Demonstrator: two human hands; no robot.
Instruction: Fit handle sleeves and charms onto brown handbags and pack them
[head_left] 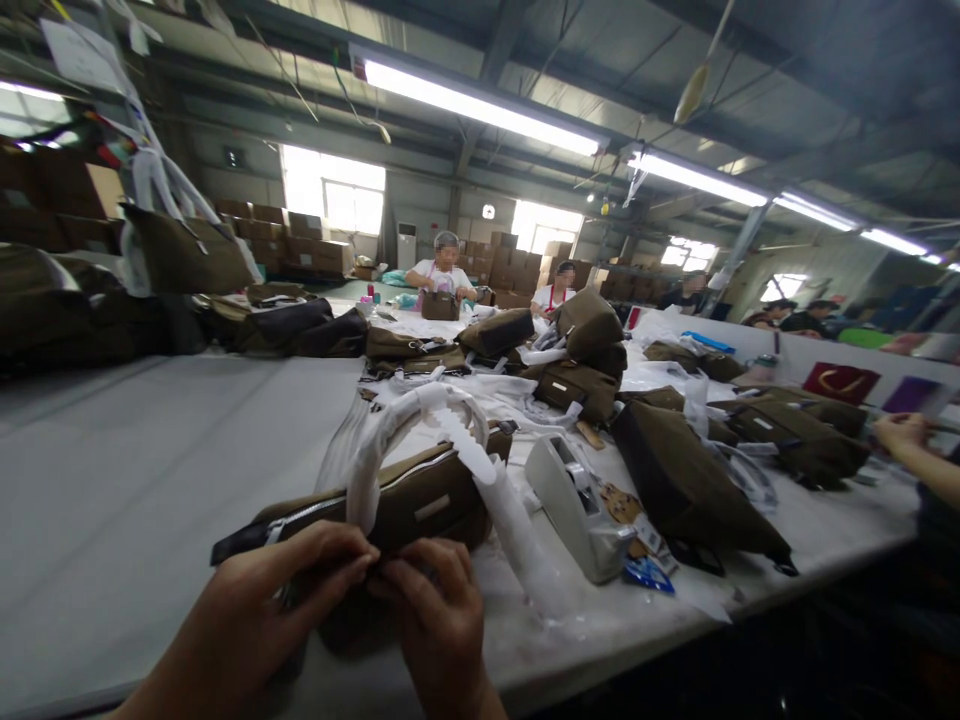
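An olive-green handbag [461, 505] with a silver zipper along its top lies in front of me on the table. White wrapping covers its handle [371, 455], which arches up over the bag. At the near side of the bag, by the foot of that handle, my left hand [274, 590] is closed with thumb and fingertips pinched together. My right hand [442, 610] is closed close beside it, its fingers bent and its fingertips almost touching the left ones. What the fingertips grip is too small and hidden to make out.
Right of the bag stands a grey tape dispenser [566, 505], with a blue packet [649, 575] near it. More olive bags [682, 480] lie to the right and behind. A co-worker's hand [904, 435] reaches in at the right edge. People work across the table.
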